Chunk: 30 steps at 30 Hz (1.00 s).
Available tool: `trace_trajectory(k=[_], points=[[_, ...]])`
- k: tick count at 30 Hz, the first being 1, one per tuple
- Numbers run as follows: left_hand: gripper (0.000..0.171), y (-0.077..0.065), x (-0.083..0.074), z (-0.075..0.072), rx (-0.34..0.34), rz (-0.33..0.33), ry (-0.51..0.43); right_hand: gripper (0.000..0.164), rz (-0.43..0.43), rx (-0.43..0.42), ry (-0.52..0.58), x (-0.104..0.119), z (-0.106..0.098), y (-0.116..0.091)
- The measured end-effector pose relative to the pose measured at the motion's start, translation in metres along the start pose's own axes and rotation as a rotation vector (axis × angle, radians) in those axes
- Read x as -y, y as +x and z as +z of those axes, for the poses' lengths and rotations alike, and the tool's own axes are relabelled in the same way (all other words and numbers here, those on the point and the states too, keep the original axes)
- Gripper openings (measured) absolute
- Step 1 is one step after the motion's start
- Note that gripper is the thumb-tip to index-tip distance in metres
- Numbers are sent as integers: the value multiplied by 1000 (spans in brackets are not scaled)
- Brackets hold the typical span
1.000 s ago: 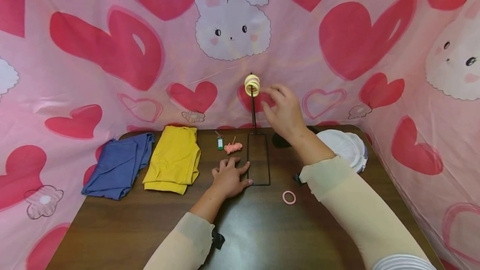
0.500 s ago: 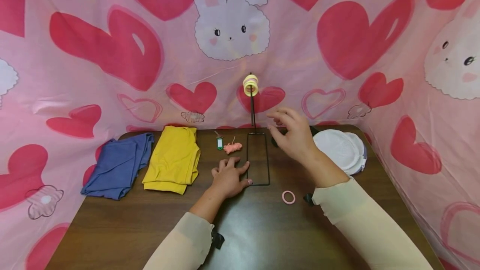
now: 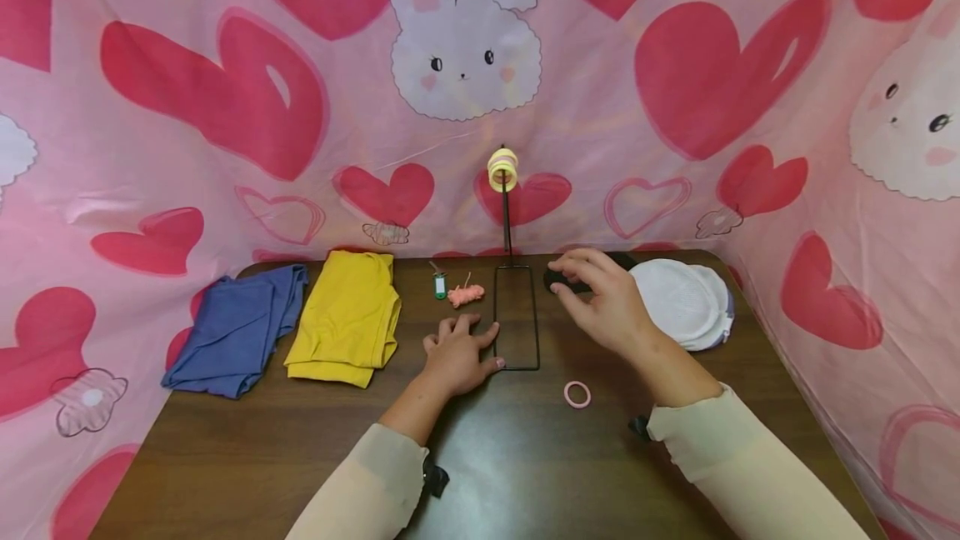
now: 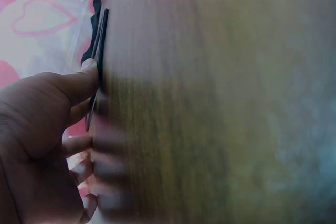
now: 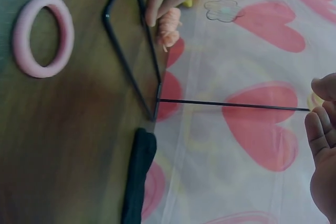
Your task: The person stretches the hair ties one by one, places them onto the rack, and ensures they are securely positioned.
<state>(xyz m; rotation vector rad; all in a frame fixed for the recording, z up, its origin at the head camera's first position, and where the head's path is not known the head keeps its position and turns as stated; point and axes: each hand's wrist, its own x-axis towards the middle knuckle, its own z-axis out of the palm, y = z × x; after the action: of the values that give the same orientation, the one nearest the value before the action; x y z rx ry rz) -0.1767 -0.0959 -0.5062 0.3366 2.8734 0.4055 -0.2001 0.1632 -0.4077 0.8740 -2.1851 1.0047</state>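
A black wire stand [image 3: 535, 319] has a rectangular base on the table and an upright rod at its back. Several yellow and pink rings [image 3: 502, 161] hang together at the rod's top. My left hand [image 3: 459, 357] rests with spread fingers at the base's near left corner; its thumb [image 4: 90, 66] touches the wire in the left wrist view. To the right of the stand, my right hand [image 3: 607, 298] is raised above the table, fingers loosely bent and holding nothing. A loose pink ring [image 3: 567, 396] lies flat, nearer than the right hand.
Folded yellow cloth [image 3: 345, 319] and blue cloth [image 3: 240, 332] lie at left. A green key tag [image 3: 440, 286] and a coral yarn bundle [image 3: 467, 296] lie beside the stand. Behind the right hand are a black item [image 5: 137, 177] and white round mesh pieces [image 3: 675, 302].
My right hand has drawn back from beside the hanging rings, downward and to the right. The left hand, the stand and the loose pink ring stay in place.
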Motion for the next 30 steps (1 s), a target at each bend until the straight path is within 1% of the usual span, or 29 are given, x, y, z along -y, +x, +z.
trace_trajectory(k=[3, 6, 10, 15, 19, 23, 30], points=[[67, 0, 0, 0, -3, 2, -1, 26, 0, 17, 9, 0, -1, -8], [67, -1, 0, 0, -5, 5, -8, 27, 2, 55, 5, -2, -2, -17], [67, -1, 0, 0, -6, 3, -12, 31, 8, 139, -7, -5, -5, -31], [67, -1, 0, 0, -5, 7, -14, 31, 40, 242, -11, -10, -8, -49], [67, -1, 0, -1, -3, 9, -21, 32, 52, 318, 22, -12, -10, -61], [67, -1, -1, -3, -5, 6, -19, 33, 68, 433, 46, -16, -13, -70], [67, -2, -1, -3, -1, 6, -27, 38, 98, 695, 59, -23, -15, -81]])
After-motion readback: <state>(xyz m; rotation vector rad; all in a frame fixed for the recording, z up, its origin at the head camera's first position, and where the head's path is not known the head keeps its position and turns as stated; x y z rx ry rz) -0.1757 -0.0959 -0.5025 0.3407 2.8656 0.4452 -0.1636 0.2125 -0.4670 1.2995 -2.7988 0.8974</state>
